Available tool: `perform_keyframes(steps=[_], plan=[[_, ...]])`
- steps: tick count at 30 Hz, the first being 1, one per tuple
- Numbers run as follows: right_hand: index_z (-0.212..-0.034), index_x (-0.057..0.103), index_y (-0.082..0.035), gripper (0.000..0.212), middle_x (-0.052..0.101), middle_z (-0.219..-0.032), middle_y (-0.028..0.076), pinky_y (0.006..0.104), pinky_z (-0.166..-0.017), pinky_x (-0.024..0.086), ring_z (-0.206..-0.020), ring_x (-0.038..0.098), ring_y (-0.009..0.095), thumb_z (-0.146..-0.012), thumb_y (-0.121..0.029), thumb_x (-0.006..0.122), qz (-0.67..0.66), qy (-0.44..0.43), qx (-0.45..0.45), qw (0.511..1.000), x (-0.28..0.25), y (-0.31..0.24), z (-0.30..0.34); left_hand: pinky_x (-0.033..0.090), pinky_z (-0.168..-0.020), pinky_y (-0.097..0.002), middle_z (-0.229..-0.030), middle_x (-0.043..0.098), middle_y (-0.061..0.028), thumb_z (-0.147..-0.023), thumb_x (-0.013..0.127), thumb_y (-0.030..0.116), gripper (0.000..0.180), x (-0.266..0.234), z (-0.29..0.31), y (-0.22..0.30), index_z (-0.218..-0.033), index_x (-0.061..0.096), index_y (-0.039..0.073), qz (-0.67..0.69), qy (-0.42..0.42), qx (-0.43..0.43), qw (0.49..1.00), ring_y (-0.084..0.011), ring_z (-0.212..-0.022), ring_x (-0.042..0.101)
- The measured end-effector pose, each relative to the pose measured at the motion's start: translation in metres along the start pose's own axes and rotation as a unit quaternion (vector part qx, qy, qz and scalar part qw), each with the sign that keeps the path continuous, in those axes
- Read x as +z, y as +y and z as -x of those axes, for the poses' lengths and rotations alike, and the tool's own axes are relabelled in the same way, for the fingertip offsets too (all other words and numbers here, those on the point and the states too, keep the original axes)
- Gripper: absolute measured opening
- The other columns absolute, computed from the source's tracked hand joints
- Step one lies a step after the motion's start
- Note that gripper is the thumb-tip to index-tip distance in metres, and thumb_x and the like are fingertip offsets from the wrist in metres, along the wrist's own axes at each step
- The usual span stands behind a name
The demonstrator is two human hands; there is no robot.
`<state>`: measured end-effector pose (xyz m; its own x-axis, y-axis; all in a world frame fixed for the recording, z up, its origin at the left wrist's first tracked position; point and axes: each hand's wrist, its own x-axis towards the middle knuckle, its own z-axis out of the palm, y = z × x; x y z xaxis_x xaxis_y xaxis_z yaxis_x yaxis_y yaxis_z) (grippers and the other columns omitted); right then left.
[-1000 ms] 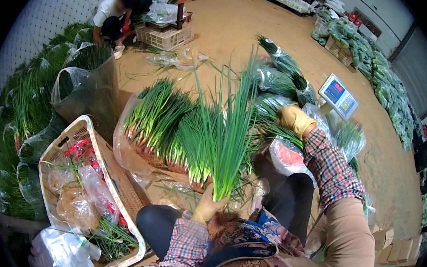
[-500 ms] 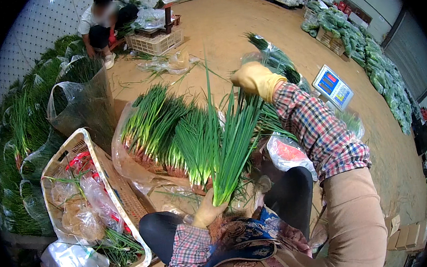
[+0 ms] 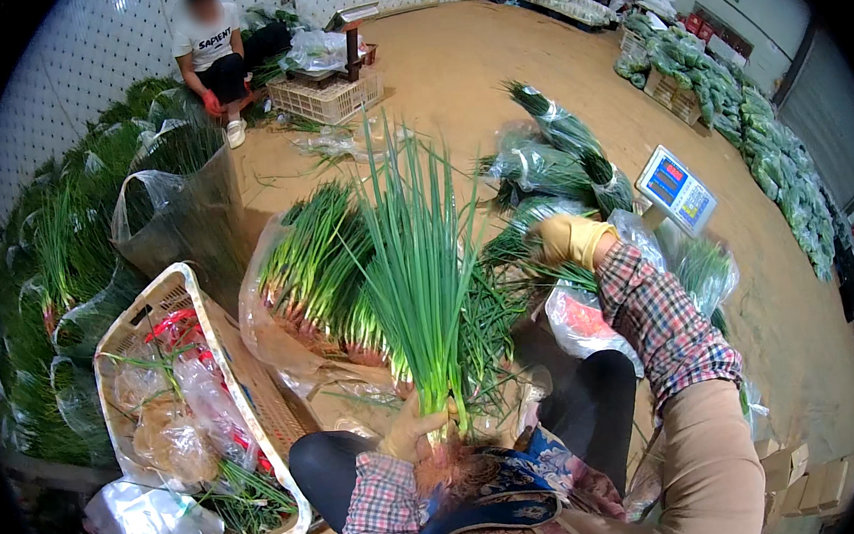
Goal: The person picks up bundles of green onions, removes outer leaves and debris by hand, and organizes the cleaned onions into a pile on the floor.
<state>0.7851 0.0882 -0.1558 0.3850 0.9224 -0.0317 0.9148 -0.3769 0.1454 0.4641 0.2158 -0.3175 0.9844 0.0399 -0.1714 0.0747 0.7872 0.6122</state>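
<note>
two gloved hands work one tall upright bunch of green spring onions (image 3: 417, 268). at 9 o'clock of it stands a woven plastic basket of scraps (image 3: 257, 401). the left hand (image 3: 412, 431), fingers wrapped tight, grips the roots at 6 o'clock, probably to keep the stalks even. the right hand (image 3: 567, 239), at 3 o'clock, curls loosely into loose leaves; whether it grips any, i cannot tell.

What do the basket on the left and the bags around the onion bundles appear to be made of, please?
The basket looks like moulded plastic, cream and matt, judging by its regular lattice walls. The bags around the green onions look like thin clear plastic film: glossy, crinkled and see-through.
</note>
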Motion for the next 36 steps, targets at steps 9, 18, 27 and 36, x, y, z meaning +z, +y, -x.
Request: perform_keyframes(steps=[9, 18, 27, 36], plan=[[-0.126, 0.044, -0.015, 0.05, 0.059, -0.088, 0.019, 0.0426, -0.068, 0.045, -0.08, 0.057, 0.036, -0.077, -0.004, 0.047, -0.043, 0.207, -0.012, 0.977, -0.047, -0.004, -0.076, 0.053, -0.059, -0.0406, -0.098, 0.058, -0.0144, -0.067, 0.073, 0.011, 0.06, -0.015, 0.006, -0.006, -0.118, 0.043, 0.001, 0.008, -0.032, -0.03, 0.999, -0.0283, -0.078, 0.061], [-0.085, 0.062, -0.005, 0.018, 0.061, -0.083, 0.019, 0.0428, -0.07, 0.046, -0.08, 0.058, 0.035, -0.078, -0.02, 0.053, -0.037, 0.261, 0.162, 0.951, -0.024, 0.027, -0.093, 0.052, -0.051, -0.0391, -0.09, 0.059, -0.0204, -0.068, 0.071, 0.02, 0.053, -0.021, 0.01, -0.005, -0.109, 0.045, -0.001, 0.063, -0.039, -0.034, 0.997, -0.0303, -0.072, 0.06], [-0.125, 0.044, -0.002, 0.062, 0.053, -0.118, 0.017, 0.0316, -0.089, 0.042, -0.104, 0.054, 0.023, -0.079, -0.041, 0.059, -0.248, -0.136, 0.104, 0.954, 0.082, -0.006, -0.022, 0.054, -0.074, -0.045, -0.111, 0.054, -0.0177, -0.08, 0.058, 0.012, 0.053, -0.034, -0.02, -0.013, -0.127, 0.035, 0.003, 0.161, -0.049, 0.017, 0.986, -0.0355, -0.102, 0.055], [-0.14, 0.013, -0.009, 0.095, 0.015, -0.143, 0.019, 0.0531, -0.102, 0.022, -0.128, 0.022, 0.04, -0.074, -0.068, 0.049, -0.893, -0.111, 0.105, 0.422, 0.202, -0.163, 0.018, 0.051, -0.08, -0.0421, -0.107, 0.057, -0.0179, -0.077, 0.058, 0.018, 0.048, -0.028, -0.036, -0.019, -0.118, 0.042, -0.004, 0.063, 0.052, -0.053, 0.995, -0.0336, -0.095, 0.058]])
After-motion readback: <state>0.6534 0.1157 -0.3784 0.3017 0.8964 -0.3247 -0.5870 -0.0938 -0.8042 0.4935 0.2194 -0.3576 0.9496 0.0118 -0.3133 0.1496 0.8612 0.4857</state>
